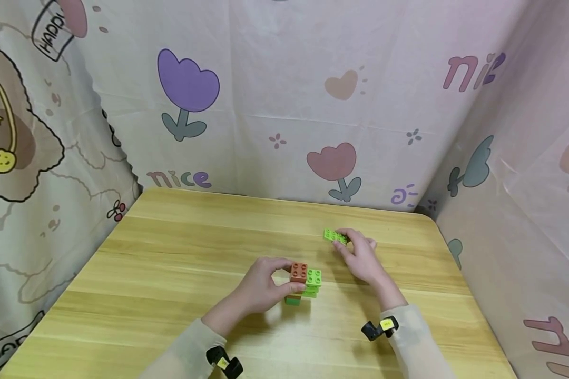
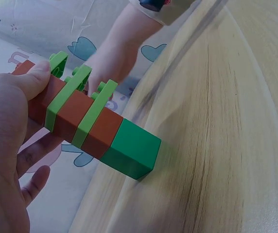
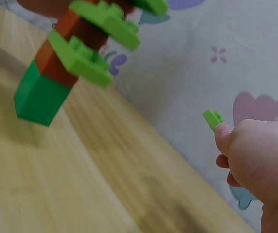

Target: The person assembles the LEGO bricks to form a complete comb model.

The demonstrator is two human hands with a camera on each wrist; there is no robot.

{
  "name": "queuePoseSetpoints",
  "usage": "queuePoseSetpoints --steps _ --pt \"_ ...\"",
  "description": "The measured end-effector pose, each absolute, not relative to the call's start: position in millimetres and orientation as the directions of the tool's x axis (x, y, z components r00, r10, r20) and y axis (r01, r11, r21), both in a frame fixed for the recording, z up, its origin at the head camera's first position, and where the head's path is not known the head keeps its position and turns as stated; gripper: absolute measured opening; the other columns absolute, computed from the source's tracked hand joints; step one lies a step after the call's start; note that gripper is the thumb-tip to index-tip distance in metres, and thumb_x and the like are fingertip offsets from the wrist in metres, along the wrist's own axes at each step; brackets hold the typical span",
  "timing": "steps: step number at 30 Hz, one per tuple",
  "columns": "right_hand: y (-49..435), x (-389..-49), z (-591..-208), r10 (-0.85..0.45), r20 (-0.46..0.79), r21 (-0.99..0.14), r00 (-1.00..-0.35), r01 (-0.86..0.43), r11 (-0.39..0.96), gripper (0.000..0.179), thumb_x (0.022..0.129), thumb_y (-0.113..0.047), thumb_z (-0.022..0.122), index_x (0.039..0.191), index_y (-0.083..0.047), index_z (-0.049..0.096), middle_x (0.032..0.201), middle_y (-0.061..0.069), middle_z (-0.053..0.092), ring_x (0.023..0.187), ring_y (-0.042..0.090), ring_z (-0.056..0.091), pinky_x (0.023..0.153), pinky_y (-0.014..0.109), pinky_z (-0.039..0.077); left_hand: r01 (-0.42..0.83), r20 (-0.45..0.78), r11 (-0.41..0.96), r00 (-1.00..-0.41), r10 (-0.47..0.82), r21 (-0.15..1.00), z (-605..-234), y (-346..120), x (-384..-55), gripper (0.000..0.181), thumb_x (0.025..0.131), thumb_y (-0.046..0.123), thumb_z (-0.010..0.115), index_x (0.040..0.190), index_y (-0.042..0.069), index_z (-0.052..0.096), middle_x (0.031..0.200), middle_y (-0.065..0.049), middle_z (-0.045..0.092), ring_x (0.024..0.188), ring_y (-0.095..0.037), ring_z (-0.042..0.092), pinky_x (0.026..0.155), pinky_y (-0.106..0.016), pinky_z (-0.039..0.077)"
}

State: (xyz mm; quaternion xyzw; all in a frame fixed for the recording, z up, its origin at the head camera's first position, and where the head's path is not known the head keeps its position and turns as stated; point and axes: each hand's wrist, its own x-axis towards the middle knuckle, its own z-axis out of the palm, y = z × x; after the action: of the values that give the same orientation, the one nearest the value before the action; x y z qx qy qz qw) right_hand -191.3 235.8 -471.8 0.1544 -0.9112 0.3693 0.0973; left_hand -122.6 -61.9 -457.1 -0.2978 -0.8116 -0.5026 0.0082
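Note:
My left hand (image 1: 261, 286) grips the upper part of a stack of toy building bricks (image 1: 298, 272) between thumb and fingers. Brown bricks alternate with thin light-green plates in the stack, and a dark green brick (image 2: 131, 148) forms its lower end. The light-green plates (image 2: 97, 112) jut out to one side, toward the right hand. Farther back and to the right, my right hand (image 1: 362, 258) pinches a loose light-green plate (image 1: 332, 235) by one end. In the right wrist view that plate (image 3: 211, 119) is mostly hidden by the thumb and fingers.
A wooden table (image 1: 170, 252) lies under both hands. Behind it hangs a printed curtain (image 1: 265, 95), with further curtain on the left and right sides. A black wrist camera (image 1: 224, 362) sits on the left sleeve, and another camera (image 1: 380, 328) on the right one.

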Motion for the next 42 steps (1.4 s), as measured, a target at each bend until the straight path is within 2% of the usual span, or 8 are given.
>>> queuePoseSetpoints --steps 8,20,32,42 --pt "222.7 -173.5 -442.7 -0.262 0.376 -0.626 -0.889 -0.452 0.635 0.035 0.105 -0.023 0.069 0.135 -0.006 0.065 0.114 0.003 0.069 0.108 0.023 0.06 0.104 0.052 0.021 0.499 0.327 0.295 -0.816 0.477 0.815 -458.2 -61.9 -124.6 0.044 0.091 0.049 0.082 0.119 0.016 0.078 0.114 0.011 0.076 0.107 -0.01 0.071 0.094 -0.051 0.058" --pt "206.0 -149.2 -416.2 -0.332 0.457 -0.583 -0.825 -0.56 0.589 0.033 0.104 -0.022 0.071 0.133 -0.007 0.067 0.119 -0.001 0.071 0.114 0.022 0.061 0.107 0.059 0.017 0.504 0.329 0.304 -0.815 0.477 0.809 -457.3 -61.3 -125.9 0.045 0.09 0.05 0.083 0.12 0.016 0.078 0.115 0.011 0.076 0.109 -0.009 0.07 0.099 -0.049 0.056" --pt "193.3 -128.8 -402.6 -0.4 0.5 -0.549 -0.768 -0.639 0.539 0.029 0.102 -0.02 0.073 0.13 -0.012 0.07 0.117 -0.006 0.07 0.114 0.019 0.061 0.107 0.059 0.019 0.498 0.328 0.288 -0.815 0.478 0.818 -457.6 -61.8 -126.1 0.043 0.09 0.049 0.083 0.119 0.017 0.078 0.113 0.013 0.076 0.108 -0.008 0.07 0.098 -0.05 0.057" --pt "190.1 -122.8 -404.3 -0.422 0.518 -0.532 -0.744 -0.667 0.522 0.03 0.101 -0.02 0.074 0.13 -0.014 0.07 0.118 -0.006 0.071 0.112 0.017 0.062 0.106 0.058 0.02 0.5 0.331 0.275 -0.81 0.485 0.821 -457.4 -62.3 -124.6 0.041 0.09 0.047 0.083 0.119 0.019 0.078 0.113 0.016 0.075 0.108 -0.008 0.07 0.098 -0.051 0.057"
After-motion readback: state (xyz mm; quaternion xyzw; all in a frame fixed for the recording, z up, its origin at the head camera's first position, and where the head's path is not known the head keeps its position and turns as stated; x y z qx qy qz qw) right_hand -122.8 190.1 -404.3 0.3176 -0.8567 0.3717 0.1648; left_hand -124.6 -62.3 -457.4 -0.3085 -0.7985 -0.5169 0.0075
